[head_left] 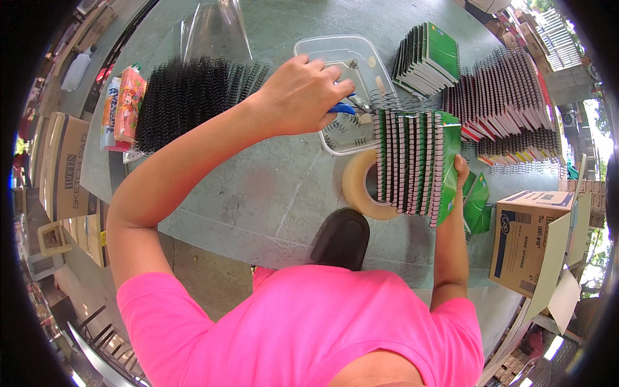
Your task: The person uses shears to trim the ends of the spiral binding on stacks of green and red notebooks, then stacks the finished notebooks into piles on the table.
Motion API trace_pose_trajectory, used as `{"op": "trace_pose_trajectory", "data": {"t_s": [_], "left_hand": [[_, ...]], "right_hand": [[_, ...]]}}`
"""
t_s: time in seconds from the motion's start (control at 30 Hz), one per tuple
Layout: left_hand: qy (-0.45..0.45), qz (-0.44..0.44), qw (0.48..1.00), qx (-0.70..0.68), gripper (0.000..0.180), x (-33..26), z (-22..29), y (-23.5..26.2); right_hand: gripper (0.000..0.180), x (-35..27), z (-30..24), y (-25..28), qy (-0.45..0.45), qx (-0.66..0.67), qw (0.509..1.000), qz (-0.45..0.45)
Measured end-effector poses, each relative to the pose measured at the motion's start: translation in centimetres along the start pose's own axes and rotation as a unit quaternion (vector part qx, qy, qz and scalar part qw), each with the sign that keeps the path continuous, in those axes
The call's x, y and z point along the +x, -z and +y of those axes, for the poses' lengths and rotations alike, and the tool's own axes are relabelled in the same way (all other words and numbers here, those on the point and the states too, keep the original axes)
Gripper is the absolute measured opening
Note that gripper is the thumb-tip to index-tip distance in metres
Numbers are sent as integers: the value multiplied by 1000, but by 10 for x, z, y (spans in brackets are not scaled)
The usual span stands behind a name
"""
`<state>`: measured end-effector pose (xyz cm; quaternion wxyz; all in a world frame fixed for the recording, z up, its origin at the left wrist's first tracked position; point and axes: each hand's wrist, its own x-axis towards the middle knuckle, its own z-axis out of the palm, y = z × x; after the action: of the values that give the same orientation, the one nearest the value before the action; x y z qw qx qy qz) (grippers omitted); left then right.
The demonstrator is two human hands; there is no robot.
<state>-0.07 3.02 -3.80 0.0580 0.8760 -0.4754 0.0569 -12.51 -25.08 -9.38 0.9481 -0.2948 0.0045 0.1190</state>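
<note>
My left hand (pixel 303 97) is closed around blue-handled pliers (pixel 343 109), whose metal tip points toward a row of green spiral notebooks (pixel 409 161). The notebooks stand together with their coils facing up, and loose coil ends stick out at their far side. My right hand (pixel 461 168) grips the near right side of this row by a green cover; most of its fingers are hidden. Under the pliers lies a clear plastic tub (pixel 342 48) with cut bits of black coil inside. A roll of clear tape (pixel 354 184) sits beside the notebooks, partly covered by them.
Many black wire coils (pixel 187 97) lie at the left, near orange and red packets (pixel 129 103). Stacked notebooks (pixel 429 58) stand at the far right, with more red-edged ones (pixel 500 97) beside them. An open cardboard box (pixel 529 238) is at the right edge. A dark rounded object (pixel 342 242) lies near me.
</note>
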Motion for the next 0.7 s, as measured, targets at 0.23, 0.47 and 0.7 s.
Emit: {"op": "trace_pose_trajectory", "data": {"t_s": [0.23, 0.47, 0.7], "left_hand": [[12, -24, 996, -86, 35, -2, -9, -8], [-31, 121, 992, 28, 41, 3, -4, -1], [2, 27, 999, -24, 33, 9, 3, -6]], "right_hand": [[56, -3, -4, 15, -28, 13, 1000, 4], [55, -1, -2, 16, -17, 24, 1000, 1], [57, -2, -1, 9, -3, 1, 1000, 31]]}}
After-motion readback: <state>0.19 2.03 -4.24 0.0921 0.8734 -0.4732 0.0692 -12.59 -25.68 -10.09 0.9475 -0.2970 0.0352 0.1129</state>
